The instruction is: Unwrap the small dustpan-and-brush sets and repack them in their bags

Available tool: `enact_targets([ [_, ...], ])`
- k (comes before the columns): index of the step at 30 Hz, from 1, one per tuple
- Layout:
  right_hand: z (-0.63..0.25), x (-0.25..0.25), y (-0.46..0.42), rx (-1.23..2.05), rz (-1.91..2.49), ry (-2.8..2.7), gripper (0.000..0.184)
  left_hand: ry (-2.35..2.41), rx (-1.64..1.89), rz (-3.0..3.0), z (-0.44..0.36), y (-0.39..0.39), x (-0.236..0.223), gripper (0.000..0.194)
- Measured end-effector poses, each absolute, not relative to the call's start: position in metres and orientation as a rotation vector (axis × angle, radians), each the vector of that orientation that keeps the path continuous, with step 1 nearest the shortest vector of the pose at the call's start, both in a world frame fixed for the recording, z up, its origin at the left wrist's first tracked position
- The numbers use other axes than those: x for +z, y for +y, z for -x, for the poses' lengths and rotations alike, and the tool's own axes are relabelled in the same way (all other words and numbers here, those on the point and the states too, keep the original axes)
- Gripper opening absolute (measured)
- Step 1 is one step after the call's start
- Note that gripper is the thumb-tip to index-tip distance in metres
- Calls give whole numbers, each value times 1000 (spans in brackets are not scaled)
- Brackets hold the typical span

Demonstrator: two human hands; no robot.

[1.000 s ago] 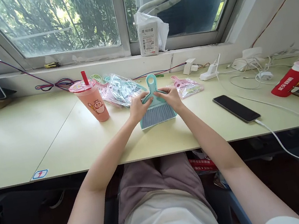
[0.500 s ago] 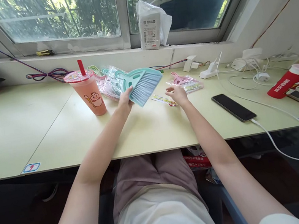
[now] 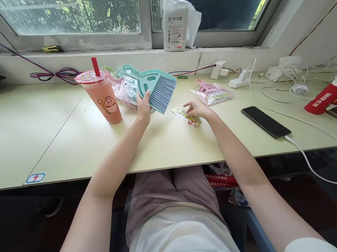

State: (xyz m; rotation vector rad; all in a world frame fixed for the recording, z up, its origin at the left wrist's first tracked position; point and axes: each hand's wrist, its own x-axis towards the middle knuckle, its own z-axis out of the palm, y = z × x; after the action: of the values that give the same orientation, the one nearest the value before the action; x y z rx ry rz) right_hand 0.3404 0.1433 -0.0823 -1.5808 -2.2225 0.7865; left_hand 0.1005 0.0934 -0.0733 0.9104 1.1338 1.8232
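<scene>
My left hand (image 3: 144, 107) is closed around a teal mini broom and dustpan set (image 3: 151, 81), held above the table with its grey bristles toward the right. My right hand (image 3: 197, 109) hovers over a colourful printed card (image 3: 182, 114) lying on the table. Its fingers are bent and apart, with nothing visible in them; whether the fingertips touch the card I cannot tell. Just beyond this hand lies a pink mini broom and dustpan set (image 3: 209, 88) in clear plastic. More wrapped sets (image 3: 124, 88) are behind my left hand, partly hidden by the teal one.
A tall cup of orange drink with a red straw (image 3: 103, 100) stands left of my left hand. To the right lie a charging phone (image 3: 265, 122), a tipped red cup (image 3: 332, 95) and white cables (image 3: 293, 78). A boxed item (image 3: 175, 31) sits on the sill.
The teal set has turned so its handle points more upward and shows fully, and it has shifted slightly left. My right hand has moved a little left over the card.
</scene>
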Motion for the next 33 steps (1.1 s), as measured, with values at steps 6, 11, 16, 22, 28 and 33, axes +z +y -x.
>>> enact_targets([
  [6,-332,-76,136,656,1533,-2357,79,1411,1981,-1087,-112,90,-83,37],
  [11,-337,-64,130,949,1465,-2416,87,1461,1993,-1061,-119,86,-88,30],
  [16,-337,-64,131,1034,1434,-2354,41,1451,2007,-1070,-115,88,-90,33],
  [22,-336,-70,135,1470,1005,-1885,44,1403,2000,-1057,-115,90,-92,45],
  [28,-329,-70,128,1533,779,-1441,46,1343,1944,-1169,-124,85,-96,48],
  [33,-328,-65,124,1685,666,-1406,47,1259,1885,-1254,-133,83,-100,47],
])
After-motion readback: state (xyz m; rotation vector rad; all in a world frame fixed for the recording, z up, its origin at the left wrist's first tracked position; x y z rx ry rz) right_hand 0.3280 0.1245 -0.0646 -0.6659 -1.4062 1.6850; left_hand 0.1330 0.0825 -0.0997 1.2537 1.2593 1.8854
